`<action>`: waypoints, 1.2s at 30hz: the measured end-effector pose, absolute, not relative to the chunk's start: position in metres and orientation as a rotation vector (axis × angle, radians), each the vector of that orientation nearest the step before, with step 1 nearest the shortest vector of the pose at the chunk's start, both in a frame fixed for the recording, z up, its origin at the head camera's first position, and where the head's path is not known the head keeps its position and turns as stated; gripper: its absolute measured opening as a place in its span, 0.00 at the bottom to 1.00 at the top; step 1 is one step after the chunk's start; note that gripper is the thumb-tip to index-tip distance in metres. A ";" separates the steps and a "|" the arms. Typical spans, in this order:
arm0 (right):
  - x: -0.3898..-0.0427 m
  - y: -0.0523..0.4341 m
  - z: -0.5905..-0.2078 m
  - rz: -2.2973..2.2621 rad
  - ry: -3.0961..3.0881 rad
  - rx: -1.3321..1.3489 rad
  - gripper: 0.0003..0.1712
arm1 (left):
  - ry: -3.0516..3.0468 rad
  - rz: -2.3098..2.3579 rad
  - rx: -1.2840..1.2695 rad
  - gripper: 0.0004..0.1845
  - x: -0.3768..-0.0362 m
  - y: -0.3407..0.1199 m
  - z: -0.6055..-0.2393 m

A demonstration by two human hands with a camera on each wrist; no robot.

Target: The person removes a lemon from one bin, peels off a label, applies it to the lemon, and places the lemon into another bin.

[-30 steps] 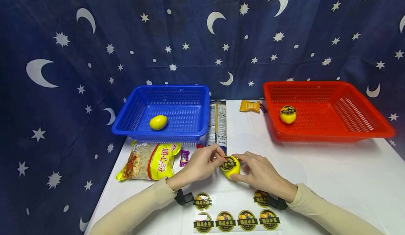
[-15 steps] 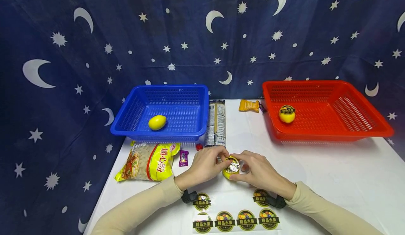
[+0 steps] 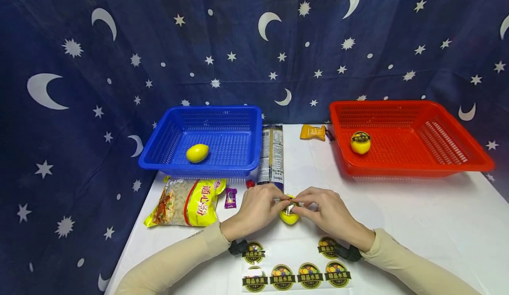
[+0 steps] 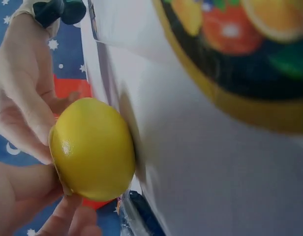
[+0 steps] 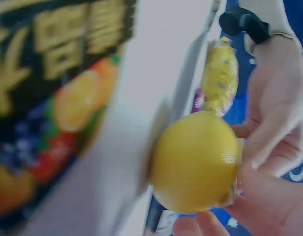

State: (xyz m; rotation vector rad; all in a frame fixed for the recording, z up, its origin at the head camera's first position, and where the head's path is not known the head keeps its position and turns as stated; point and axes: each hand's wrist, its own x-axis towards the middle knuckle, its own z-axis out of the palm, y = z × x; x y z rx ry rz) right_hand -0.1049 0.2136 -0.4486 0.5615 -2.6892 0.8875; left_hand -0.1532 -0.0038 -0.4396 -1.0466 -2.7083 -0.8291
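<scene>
A yellow lemon sits on the white table between both hands, with a round fruit sticker on its upper side. My left hand holds it from the left, thumb and fingertips pressing at the sticker's edge. From the right, the thumb and fingers of my right hand press on the same sticker, covering most of it. In the left wrist view the lemon shows its bare yellow side, the sticker's edge standing slightly off the skin. The right wrist view also shows fingertips along the far side of the lemon.
A sheet of round stickers lies in front. Behind stand a blue basket with one lemon and a red basket with a stickered lemon. A pasta bag, purple candy, long packet and orange wrapper lie about.
My right thumb and fingers have shifted from the lemon's side up onto the sticker. The left hand has moved slightly right, and the sticker now lies more covered by fingers.
</scene>
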 end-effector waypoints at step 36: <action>-0.110 0.217 -0.457 1.035 -2.657 0.549 0.14 | -2.678 -0.751 -1.192 0.11 -0.151 -0.016 -0.441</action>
